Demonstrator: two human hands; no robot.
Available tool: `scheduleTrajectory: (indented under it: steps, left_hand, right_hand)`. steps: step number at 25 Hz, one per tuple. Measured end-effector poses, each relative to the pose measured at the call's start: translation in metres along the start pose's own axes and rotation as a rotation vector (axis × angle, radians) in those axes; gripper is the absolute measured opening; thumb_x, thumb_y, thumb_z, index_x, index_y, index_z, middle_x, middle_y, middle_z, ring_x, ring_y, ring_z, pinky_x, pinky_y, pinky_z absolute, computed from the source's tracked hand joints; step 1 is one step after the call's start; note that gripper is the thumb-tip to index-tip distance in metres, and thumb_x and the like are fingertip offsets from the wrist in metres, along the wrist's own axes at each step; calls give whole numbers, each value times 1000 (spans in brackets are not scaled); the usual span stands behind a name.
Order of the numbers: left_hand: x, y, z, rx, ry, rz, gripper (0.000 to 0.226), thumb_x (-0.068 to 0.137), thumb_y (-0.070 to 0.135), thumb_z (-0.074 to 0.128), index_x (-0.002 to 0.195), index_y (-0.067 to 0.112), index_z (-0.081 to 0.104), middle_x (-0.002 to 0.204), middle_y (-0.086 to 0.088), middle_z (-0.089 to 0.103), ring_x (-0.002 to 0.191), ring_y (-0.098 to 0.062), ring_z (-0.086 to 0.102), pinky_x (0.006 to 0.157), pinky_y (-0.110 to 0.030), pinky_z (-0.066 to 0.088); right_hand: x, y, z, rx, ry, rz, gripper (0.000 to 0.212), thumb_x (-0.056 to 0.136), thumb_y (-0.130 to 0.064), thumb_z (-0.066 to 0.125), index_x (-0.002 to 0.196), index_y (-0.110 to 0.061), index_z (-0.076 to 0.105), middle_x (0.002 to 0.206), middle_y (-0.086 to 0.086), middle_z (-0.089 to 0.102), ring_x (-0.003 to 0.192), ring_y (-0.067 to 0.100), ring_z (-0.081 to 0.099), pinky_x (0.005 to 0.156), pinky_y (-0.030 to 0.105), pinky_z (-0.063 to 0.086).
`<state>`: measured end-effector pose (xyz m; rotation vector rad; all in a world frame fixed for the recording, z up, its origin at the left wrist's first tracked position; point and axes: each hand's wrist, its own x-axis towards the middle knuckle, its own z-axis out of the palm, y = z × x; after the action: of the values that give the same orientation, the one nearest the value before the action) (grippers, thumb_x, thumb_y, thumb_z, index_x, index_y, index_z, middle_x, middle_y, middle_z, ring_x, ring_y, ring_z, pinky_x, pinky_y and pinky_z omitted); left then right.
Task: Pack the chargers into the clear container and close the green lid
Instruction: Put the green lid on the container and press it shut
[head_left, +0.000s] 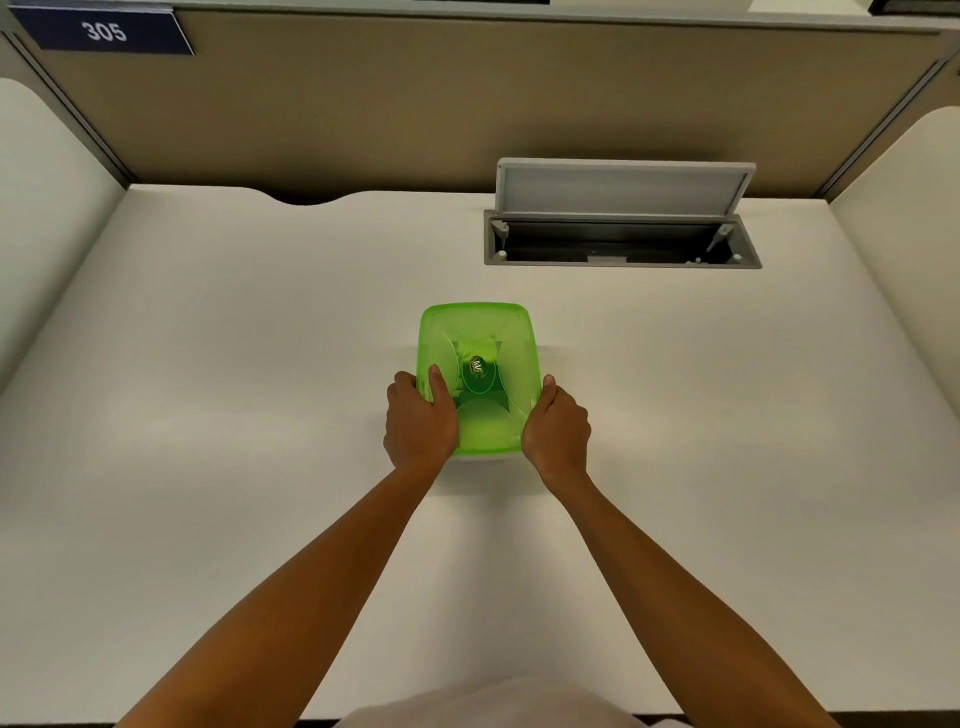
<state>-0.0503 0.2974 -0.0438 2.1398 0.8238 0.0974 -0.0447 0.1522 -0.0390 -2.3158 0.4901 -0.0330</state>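
One green lid sits on one clear container mid-desk, nearer its front edge, the left hand and right hand clamped on its two sides, thumbs on top.

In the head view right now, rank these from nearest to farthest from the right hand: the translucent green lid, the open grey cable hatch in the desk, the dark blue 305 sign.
1. Translucent green lid: touching the right hand, on its left.
2. Open grey cable hatch: set in the desk, farther back.
3. Dark blue 305 sign: far-left corner of the partition.
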Motion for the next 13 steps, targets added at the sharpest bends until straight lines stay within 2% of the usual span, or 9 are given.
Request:
scheduleTrajectory:
  steps: [3, 9, 11, 13]
  left_hand:
    - [0, 1, 0, 12, -8, 2, 49, 98, 57, 34, 117, 14, 48, 117, -7, 58, 88, -26, 53, 74, -37, 37]
    - [-3, 4, -4, 28, -19, 14, 47, 99, 51, 38, 124, 11, 44, 125, -10, 53, 106, -35, 59, 80, -42, 42]
    - [-6, 5, -6, 116, 35, 114, 48, 98, 44, 44, 132, 10, 40, 131, -12, 46, 116, -35, 54, 90, -49, 40]
    - [-7, 6, -10, 239, 83, 252, 55, 95, 40, 49, 139, 9, 37, 137, -12, 42, 125, -33, 45, 100, -51, 35]
  right_hand:
    - [2, 1, 0, 4, -33, 3, 56, 106, -31, 19, 100, 0, 65, 95, 21, 70, 96, 41, 62, 85, 43, 45]
    - [5, 0, -2, 27, -92, 16, 56, 107, -31, 20, 100, 1, 65, 100, 22, 69, 100, 41, 61, 86, 41, 45]
    - [15, 0, -6, -7, -140, -19, 56, 107, -32, 21, 99, 1, 65, 101, 24, 69, 101, 41, 61, 86, 41, 45]
    - [36, 2, -16, -68, -273, -102, 55, 107, -33, 25, 91, 0, 66, 97, 25, 68, 95, 39, 61, 83, 39, 45]
